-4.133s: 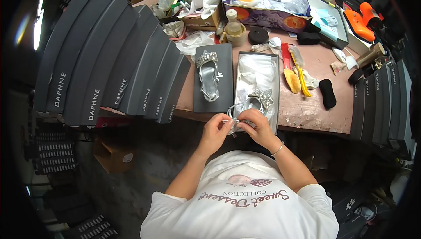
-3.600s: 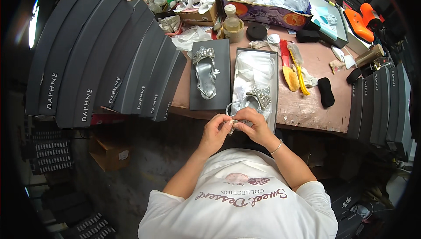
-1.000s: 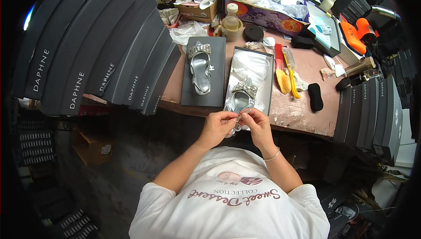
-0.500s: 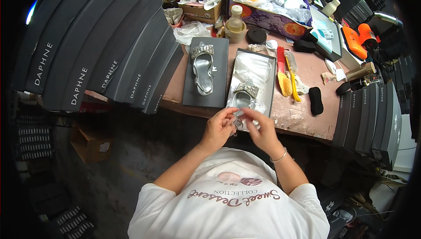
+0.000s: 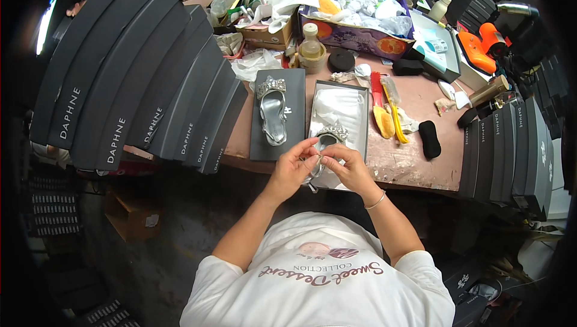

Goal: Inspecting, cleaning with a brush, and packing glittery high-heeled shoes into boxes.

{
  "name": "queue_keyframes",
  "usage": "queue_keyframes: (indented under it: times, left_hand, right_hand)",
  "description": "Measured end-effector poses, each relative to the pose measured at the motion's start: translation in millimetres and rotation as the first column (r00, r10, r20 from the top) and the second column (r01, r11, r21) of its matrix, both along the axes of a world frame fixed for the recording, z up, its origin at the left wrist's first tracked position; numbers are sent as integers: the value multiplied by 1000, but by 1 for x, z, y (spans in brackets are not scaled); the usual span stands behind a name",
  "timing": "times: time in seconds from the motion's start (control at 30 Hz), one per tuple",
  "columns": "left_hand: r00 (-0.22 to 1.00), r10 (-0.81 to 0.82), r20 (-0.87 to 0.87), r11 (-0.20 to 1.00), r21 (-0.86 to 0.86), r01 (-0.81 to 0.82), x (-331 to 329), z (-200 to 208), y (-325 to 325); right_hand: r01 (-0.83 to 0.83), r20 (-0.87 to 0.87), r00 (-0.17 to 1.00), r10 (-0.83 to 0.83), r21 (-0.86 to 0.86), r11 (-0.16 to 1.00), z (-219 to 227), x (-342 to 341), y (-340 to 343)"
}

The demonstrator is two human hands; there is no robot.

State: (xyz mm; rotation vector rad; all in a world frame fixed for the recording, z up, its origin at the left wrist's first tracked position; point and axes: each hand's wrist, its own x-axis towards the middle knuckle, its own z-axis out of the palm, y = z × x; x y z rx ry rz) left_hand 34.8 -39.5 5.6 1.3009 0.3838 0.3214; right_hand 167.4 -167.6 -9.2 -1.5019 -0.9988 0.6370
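Observation:
My left hand (image 5: pixel 292 169) and my right hand (image 5: pixel 350 169) meet over the near end of an open shoe box (image 5: pixel 365 111). Their fingertips pinch together at the back strap of a silver sandal (image 5: pixel 332 133), whose jewelled toe points away from me. The fingers hide the exact spot being gripped, and a bit of strap hangs below them. To the left, a matching silver sandal (image 5: pixel 273 114) lies sole down on the dark grey box lid (image 5: pixel 295 93). White tissue paper (image 5: pixel 339 103) lines the open box beyond the held sandal.
Tall stacks of dark grey shoe boxes rise at left (image 5: pixel 135 81) and right (image 5: pixel 505 153). Right of the open box lie a red brush (image 5: pixel 376 88), a yellow-handled brush (image 5: pixel 396 117) and a black pad (image 5: pixel 429 139). Farther back stand a bottle (image 5: pixel 310 42) and a purple carton (image 5: pixel 372 45) of crumpled wrapping.
My right fingers have come down to meet the left in a pinch at the sandal's strap. My head view has shifted slightly, so the boxes appear lower.

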Motion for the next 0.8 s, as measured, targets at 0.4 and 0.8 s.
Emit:
queue_keyframes:
  times: [0.4, 0.8]
  left_hand:
    - [969, 239, -58, 828, 533, -172, 2, -27, -18]
    - [980, 191, -53, 715, 692, -102, 1, 2, -22]
  right_hand:
    - [108, 49, 992, -113, 94, 990, -6, -15, -4]
    - [173, -92, 980, -175, -20, 985, -19, -24, -19]
